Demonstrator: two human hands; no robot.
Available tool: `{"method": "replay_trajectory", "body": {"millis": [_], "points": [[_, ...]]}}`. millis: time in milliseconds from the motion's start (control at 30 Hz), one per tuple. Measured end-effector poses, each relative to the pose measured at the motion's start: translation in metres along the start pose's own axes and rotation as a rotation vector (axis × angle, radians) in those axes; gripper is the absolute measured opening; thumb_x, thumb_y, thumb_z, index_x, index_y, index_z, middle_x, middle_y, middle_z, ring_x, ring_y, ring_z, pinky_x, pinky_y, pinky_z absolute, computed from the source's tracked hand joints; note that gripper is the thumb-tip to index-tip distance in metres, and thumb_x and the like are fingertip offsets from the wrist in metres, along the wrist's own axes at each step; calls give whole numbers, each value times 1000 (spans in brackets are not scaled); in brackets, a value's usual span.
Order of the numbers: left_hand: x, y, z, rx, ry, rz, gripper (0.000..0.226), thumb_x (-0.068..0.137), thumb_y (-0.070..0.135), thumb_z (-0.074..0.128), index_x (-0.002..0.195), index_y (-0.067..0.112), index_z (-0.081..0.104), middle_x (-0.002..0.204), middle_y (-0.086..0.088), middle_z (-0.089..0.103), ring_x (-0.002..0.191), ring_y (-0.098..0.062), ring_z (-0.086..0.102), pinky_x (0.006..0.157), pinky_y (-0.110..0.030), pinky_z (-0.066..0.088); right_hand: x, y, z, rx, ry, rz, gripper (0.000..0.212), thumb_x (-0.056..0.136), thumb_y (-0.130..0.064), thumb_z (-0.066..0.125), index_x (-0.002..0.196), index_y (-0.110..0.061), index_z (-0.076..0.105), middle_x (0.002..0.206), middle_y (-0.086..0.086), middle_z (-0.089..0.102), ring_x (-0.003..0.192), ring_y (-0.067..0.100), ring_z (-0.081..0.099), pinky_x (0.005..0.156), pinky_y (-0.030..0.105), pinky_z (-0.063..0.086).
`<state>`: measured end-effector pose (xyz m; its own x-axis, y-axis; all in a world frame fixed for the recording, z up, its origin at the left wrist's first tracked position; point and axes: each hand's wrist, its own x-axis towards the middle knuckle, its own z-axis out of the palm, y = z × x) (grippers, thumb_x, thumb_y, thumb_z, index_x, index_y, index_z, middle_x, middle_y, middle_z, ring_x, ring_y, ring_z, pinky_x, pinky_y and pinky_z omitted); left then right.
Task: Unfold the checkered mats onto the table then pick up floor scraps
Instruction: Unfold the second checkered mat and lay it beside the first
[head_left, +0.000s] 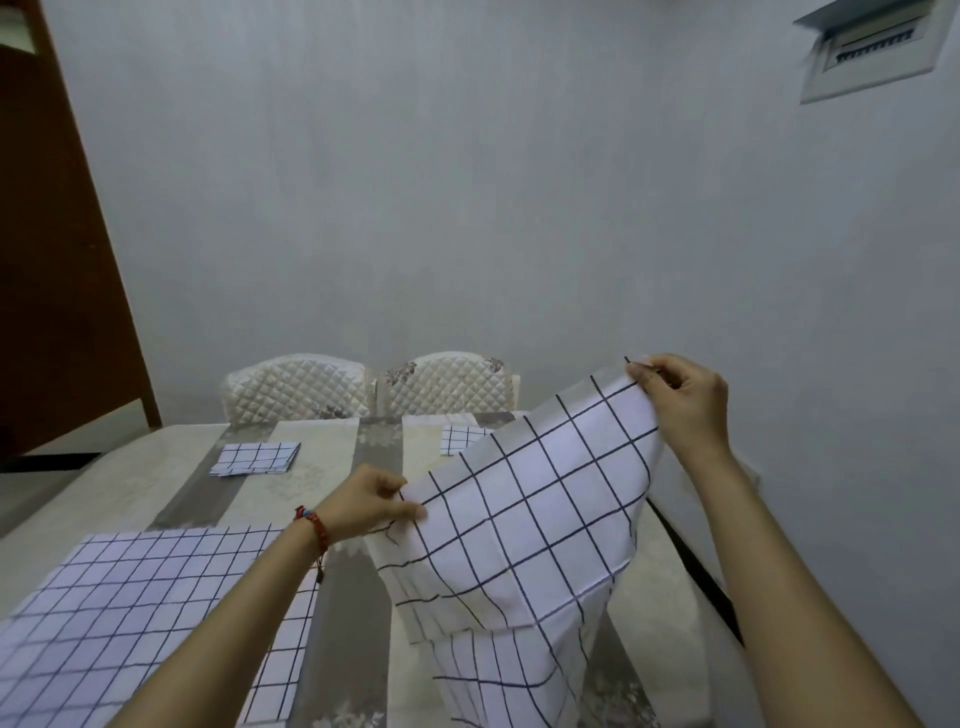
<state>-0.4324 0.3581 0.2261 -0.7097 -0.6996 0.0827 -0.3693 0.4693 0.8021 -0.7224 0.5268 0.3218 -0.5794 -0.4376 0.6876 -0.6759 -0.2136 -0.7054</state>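
Note:
A white checkered mat (524, 525) with dark grid lines hangs in the air over the right half of the table, partly unfolded and drooping onto it. My left hand (371, 501) pinches its lower left corner. My right hand (680, 400) pinches its upper right corner, raised above the table. Another checkered mat (130, 618) lies spread flat at the near left. A folded mat (255, 459) rests at the far left, and a second folded mat (462, 436) sits at the far right, half hidden behind the held one.
The table (343, 597) wears a beige and grey striped cloth. Two quilted chair backs (371, 387) stand at its far end against a pale wall. A brown door (57, 270) is at the left. The floor is barely in view.

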Motion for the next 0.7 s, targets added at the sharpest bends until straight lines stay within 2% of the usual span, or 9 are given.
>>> {"method": "replay_trajectory", "body": {"millis": [67, 133, 200, 300, 400, 500, 700], "points": [[0, 1, -7, -3, 125, 16, 46, 65, 29, 80, 41, 21, 41, 42, 8, 30, 42, -8, 25, 42, -16, 20, 3, 11, -4, -48, 12, 19, 5, 79, -17, 70, 78, -12, 71, 62, -10, 60, 54, -13, 52, 54, 3, 36], [5, 3, -15, -1, 198, 55, 42, 67, 29, 78, 45, 17, 44, 48, 2, 32, 46, -10, 27, 45, -19, 22, 6, 24, -4, -75, 24, 56, 9, 79, -18, 70, 80, -10, 72, 63, -9, 61, 57, -8, 55, 53, 2, 36], [13, 6, -23, 41, 229, 74, 39, 70, 29, 76, 53, 5, 51, 56, -6, 36, 52, -14, 31, 49, -23, 25, 8, 37, -1, -100, 14, 100, 11, 79, -21, 70, 81, -10, 72, 66, -6, 63, 63, 6, 58, 54, 3, 38], [29, 3, -32, 130, 253, 71, 35, 72, 30, 75, 50, 13, 54, 52, 0, 41, 51, -11, 35, 47, -18, 27, 10, 61, 10, -134, -9, 164, 13, 80, -24, 69, 83, -11, 72, 71, -2, 65, 71, 17, 58, 64, 22, 44], [52, -7, -39, 209, 247, 35, 28, 72, 30, 74, 50, 23, 57, 53, 4, 52, 52, -8, 44, 51, -15, 35, 12, 89, 24, -187, -22, 234, 15, 81, -25, 68, 84, -11, 71, 77, 4, 67, 76, 23, 60, 71, 33, 46], [79, -27, -38, 277, 219, 2, 23, 73, 29, 74, 57, 22, 59, 58, 5, 55, 57, -9, 49, 54, -19, 38, 7, 122, 44, -268, -74, 309, 17, 82, -27, 65, 85, -11, 71, 82, 10, 68, 80, 28, 60, 73, 36, 47], [138, -100, -15, 342, 117, -118, 16, 79, 28, 67, 70, 15, 65, 70, -2, 58, 71, -20, 54, 65, -31, 44, -14, 196, 93, -404, -184, 457, 20, 85, -25, 59, 73, -10, 64, 66, 6, 58, 69, 27, 54, 57, 30, 37]]}}
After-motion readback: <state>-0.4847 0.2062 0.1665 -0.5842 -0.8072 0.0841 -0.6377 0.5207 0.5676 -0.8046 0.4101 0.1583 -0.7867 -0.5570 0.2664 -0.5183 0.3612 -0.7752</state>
